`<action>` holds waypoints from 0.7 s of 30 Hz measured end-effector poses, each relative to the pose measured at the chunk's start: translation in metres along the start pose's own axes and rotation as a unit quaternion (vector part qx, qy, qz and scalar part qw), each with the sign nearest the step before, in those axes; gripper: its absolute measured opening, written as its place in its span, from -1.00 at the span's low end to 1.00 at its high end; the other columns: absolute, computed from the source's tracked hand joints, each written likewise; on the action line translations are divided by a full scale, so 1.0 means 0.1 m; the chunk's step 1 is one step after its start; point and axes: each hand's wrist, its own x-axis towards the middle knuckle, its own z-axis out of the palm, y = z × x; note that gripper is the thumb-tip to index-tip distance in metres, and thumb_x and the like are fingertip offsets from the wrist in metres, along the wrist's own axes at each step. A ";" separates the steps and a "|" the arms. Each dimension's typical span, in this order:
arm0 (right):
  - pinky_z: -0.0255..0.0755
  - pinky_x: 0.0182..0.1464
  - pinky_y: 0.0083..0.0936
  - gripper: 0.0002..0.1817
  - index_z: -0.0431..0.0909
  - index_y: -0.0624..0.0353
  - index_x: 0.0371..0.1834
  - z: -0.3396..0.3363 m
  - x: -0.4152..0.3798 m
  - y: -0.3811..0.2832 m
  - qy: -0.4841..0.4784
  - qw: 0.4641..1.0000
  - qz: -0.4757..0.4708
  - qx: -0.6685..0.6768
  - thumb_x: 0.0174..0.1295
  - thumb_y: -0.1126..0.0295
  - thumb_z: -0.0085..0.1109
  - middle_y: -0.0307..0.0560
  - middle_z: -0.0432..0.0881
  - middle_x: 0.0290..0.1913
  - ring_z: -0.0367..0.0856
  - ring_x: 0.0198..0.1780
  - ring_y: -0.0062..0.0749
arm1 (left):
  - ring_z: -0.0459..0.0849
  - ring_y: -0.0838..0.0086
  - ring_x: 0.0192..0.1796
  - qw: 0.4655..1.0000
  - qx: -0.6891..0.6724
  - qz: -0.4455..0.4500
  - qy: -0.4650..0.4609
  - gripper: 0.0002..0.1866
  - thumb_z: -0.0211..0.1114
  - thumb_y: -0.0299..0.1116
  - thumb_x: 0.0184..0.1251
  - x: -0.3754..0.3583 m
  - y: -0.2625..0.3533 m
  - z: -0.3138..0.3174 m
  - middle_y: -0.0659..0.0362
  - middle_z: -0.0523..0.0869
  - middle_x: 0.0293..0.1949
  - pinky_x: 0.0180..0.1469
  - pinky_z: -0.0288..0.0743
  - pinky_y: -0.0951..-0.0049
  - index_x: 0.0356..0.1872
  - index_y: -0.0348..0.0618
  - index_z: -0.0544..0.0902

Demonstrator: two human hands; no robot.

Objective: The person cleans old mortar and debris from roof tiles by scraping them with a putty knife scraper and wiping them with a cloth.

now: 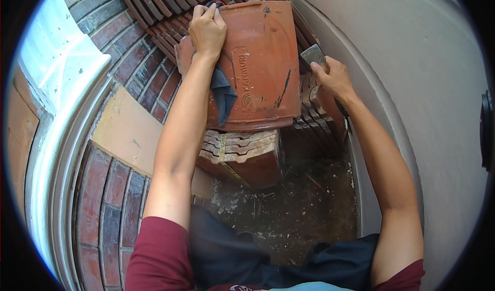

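Observation:
An orange-red roof tile, with raised KANMURI lettering, lies on top of stacked tiles. At its upper left edge my left hand is closed on a small dark object with a bit of red, mostly hidden by the fingers. A dark grey cloth hangs over the tile's left side, partly behind my left forearm. Just past the tile's right edge, my right hand grips a scraper with a flat, worn grey blade. The blade is apart from the tile.
Below the tile stands a strapped bundle of tiles. More tiles stand on edge at right and behind. A brick wall borders the left, a smooth grey wall the right. The dark floor has pale specks.

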 end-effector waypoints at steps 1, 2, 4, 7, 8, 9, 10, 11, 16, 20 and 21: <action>0.45 -0.26 -0.19 -0.52 0.48 0.32 -0.43 0.01 0.00 0.00 -0.005 1.000 0.008 -0.001 0.33 0.06 0.31 0.13 0.58 -0.51 0.56 -0.44 -0.11 | 0.74 0.03 -0.27 1.000 -0.004 0.010 -0.027 -0.78 0.30 -0.38 0.39 -0.09 0.04 -0.04 0.08 0.66 -0.21 -0.21 0.63 0.13 -0.04 -0.19 0.79; 0.45 -0.26 -0.19 -0.52 0.48 0.32 -0.43 0.01 0.01 -0.01 -0.008 1.000 0.014 -0.003 0.33 0.06 0.31 0.15 0.58 -0.50 0.56 -0.43 -0.09 | 0.74 0.04 -0.27 0.998 -0.010 0.021 -0.051 -0.78 0.30 -0.38 0.39 -0.27 0.14 -0.13 0.09 0.67 -0.21 -0.21 0.64 0.13 -0.04 -0.18 0.79; 0.45 -0.25 -0.18 -0.52 0.48 0.32 -0.43 0.00 0.03 -0.05 -0.005 1.000 0.019 -0.010 0.33 0.06 0.31 0.17 0.59 -0.49 0.57 -0.42 -0.07 | 0.75 0.06 -0.28 0.995 -0.013 0.036 -0.094 -0.77 0.29 -0.36 0.40 -0.39 0.30 -0.22 0.12 0.68 -0.19 -0.22 0.64 0.13 -0.03 -0.15 0.79; 0.46 -0.23 -0.16 -0.53 0.48 0.32 -0.42 0.01 0.01 -0.12 -0.005 1.000 0.014 -0.023 0.32 0.06 0.31 0.19 0.59 -0.47 0.57 -0.41 -0.04 | 0.76 0.10 -0.28 0.989 -0.010 0.071 -0.131 -0.78 0.30 -0.33 0.41 -0.36 0.43 -0.17 0.14 0.69 -0.19 -0.22 0.65 0.13 -0.03 -0.10 0.80; 0.46 -0.22 -0.15 -0.53 0.49 0.32 -0.42 0.03 0.00 -0.13 -0.012 1.000 0.011 -0.021 0.32 0.06 0.31 0.19 0.60 -0.46 0.58 -0.41 -0.03 | 0.77 0.13 -0.28 0.986 -0.009 0.104 -0.133 -0.79 0.30 -0.32 0.42 -0.23 0.45 -0.08 0.14 0.69 -0.21 -0.23 0.65 0.15 -0.04 -0.08 0.81; 0.46 -0.21 -0.15 -0.53 0.49 0.32 -0.41 0.04 0.00 -0.13 -0.017 1.000 0.007 -0.019 0.32 0.06 0.31 0.20 0.60 -0.46 0.58 -0.40 -0.02 | 0.77 0.16 -0.28 0.981 -0.008 0.139 -0.133 -0.79 0.31 -0.31 0.43 -0.11 0.44 -0.01 0.14 0.69 -0.23 -0.23 0.65 0.17 -0.05 -0.06 0.82; 0.44 -0.24 -0.19 -0.54 0.51 0.31 -0.40 0.07 -0.01 -0.11 -0.017 1.000 0.003 -0.021 0.33 0.06 0.31 0.12 0.58 -0.48 0.56 -0.41 -0.12 | 0.77 0.15 -0.28 0.979 -0.008 0.154 -0.135 -0.79 0.31 -0.30 0.43 -0.03 0.43 0.02 0.14 0.70 -0.23 -0.23 0.65 0.17 -0.05 -0.05 0.82; 0.43 -0.26 -0.24 -0.54 0.53 0.31 -0.38 0.09 0.00 -0.10 -0.017 1.000 -0.001 -0.022 0.34 0.05 0.30 0.04 0.56 -0.51 0.53 -0.42 -0.23 | 0.77 0.15 -0.28 0.976 -0.008 0.169 -0.136 -0.79 0.31 -0.29 0.43 0.02 0.41 0.05 0.14 0.70 -0.23 -0.23 0.65 0.17 -0.05 -0.05 0.82; 0.43 -0.27 -0.23 -0.54 0.56 0.31 -0.35 0.18 0.02 -0.08 -0.009 0.999 -0.023 -0.038 0.35 0.04 0.29 0.04 0.56 -0.51 0.53 -0.43 -0.21 | 0.77 0.11 -0.31 0.990 0.056 0.061 -0.117 -0.77 0.31 -0.24 0.41 -0.12 0.00 -0.26 0.14 0.69 -0.26 -0.21 0.68 0.14 -0.02 0.06 0.82; 0.43 -0.27 -0.22 -0.55 0.54 0.31 -0.37 0.15 0.00 -0.18 -0.025 0.999 -0.011 -0.029 0.35 0.06 0.30 0.03 0.56 -0.51 0.54 -0.43 -0.24 | 0.74 0.14 -0.35 0.994 0.061 0.023 -0.089 -0.78 0.35 -0.28 0.39 -0.32 -0.12 -0.38 0.15 0.68 -0.28 -0.25 0.64 0.15 -0.02 -0.02 0.81; 0.43 -0.26 -0.23 -0.55 0.54 0.31 -0.37 0.15 -0.01 -0.17 -0.031 0.999 -0.011 -0.029 0.35 0.06 0.30 0.02 0.56 -0.51 0.54 -0.43 -0.25 | 0.74 0.15 -0.35 0.993 0.040 0.054 -0.093 -0.78 0.35 -0.29 0.38 -0.28 -0.03 -0.36 0.16 0.68 -0.27 -0.26 0.63 0.15 -0.03 -0.03 0.81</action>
